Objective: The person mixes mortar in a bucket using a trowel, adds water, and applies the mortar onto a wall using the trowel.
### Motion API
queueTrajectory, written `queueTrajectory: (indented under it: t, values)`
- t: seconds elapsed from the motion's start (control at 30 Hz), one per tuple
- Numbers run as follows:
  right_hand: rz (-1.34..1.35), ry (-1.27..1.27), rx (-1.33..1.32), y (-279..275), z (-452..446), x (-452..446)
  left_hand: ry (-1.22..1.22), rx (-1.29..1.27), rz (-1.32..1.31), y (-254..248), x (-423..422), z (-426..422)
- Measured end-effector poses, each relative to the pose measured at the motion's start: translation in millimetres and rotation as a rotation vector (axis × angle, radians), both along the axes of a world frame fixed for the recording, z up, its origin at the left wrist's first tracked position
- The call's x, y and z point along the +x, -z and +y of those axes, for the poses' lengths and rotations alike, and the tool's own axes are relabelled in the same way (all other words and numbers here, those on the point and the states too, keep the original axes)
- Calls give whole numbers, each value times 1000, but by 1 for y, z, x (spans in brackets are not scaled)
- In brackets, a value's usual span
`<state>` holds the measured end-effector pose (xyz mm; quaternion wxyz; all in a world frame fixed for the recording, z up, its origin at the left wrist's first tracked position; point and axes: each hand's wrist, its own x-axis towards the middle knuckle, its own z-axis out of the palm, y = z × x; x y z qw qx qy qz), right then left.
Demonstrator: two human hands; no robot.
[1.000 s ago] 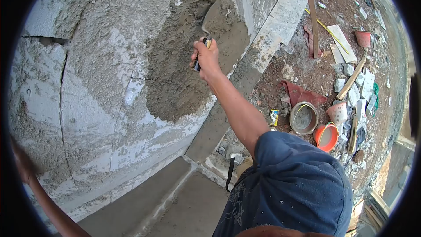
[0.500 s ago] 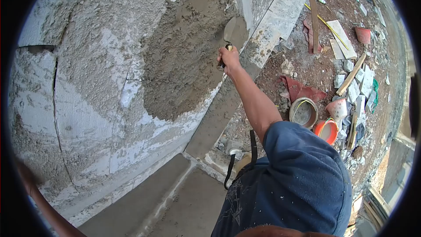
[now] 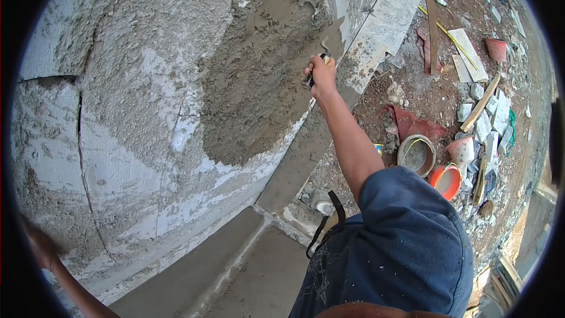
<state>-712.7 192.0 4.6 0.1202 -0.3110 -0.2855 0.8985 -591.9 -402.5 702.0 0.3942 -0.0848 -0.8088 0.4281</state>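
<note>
My right hand (image 3: 322, 75) is closed round the handle of a trowel (image 3: 325, 57). The trowel's neck points up and away from me, and its blade is hard to make out against wet grey mortar (image 3: 253, 76) on the wall. That mortar patch is dark and rough, with a smoother strip by the wall's corner. At the far left edge, my left hand (image 3: 41, 246) shows dark and smeared beside the rough wall (image 3: 118, 159). Its fingers cannot be made out.
A smooth cement ledge (image 3: 235, 259) runs below the wall. On the rubble ground to the right are a round basin (image 3: 416, 154), an orange bucket (image 3: 445, 181), a pinkish bucket (image 3: 462, 149), a red bucket (image 3: 496, 49), a red cloth (image 3: 415, 125) and a wooden plank (image 3: 481, 103).
The whole view has shifted slightly, moving the scene rightward. The trowel blade, broad and plain before, now blends with the mortar near the corner. My right hand still grips it.
</note>
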Motion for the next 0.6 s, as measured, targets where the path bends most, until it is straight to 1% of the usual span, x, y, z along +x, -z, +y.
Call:
queueTrajectory:
  t: [0.07, 0.1, 0.17, 0.2, 0.23, 0.27, 0.3, 0.33, 0.37, 0.43, 0.53, 0.57, 0.6]
  values:
    - [-11, -268, -560, 23, 7, -23, -441, -698, 235, -15, 1, -42]
    - [32, -211, -535, 1, -4, -23, -894, -1356, 500, -16, 1, -54]
    - [21, -123, -207, -22, -30, -17, -1388, -1918, 523, -18, 5, -72]
    - [12, -84, -46, -31, -42, -10, -1413, -1810, 300, -15, 11, -66]
    - [-1, -119, 118, -42, -50, 4, -1425, -1732, 187, -9, 13, -53]
    - [12, -135, 145, -51, -60, 16, -1440, -1648, 80, -4, 15, -41]
    - [24, -147, 175, -61, -70, 29, -1446, -1602, 77, 6, 9, -23]
    - [37, -153, 205, -67, -74, 38, -1450, -1606, 118, 9, 5, -17]
    - [28, -197, 302, -61, -79, 44, -1454, -1610, 159, 12, 1, -11]
    - [1, -280, 489, -33, -84, 64, -1451, -1723, 331, 15, -18, -28]
    - [-36, -362, 982, -10, -44, 133, -1385, -1944, 621, 3, -55, -48]
    - [-81, -485, 917, 4, -23, 161, -1378, -1905, 620, -1, -58, -39]
    - [-100, -486, 956, 18, -3, 193, -1370, -1866, 620, -4, -61, -30]
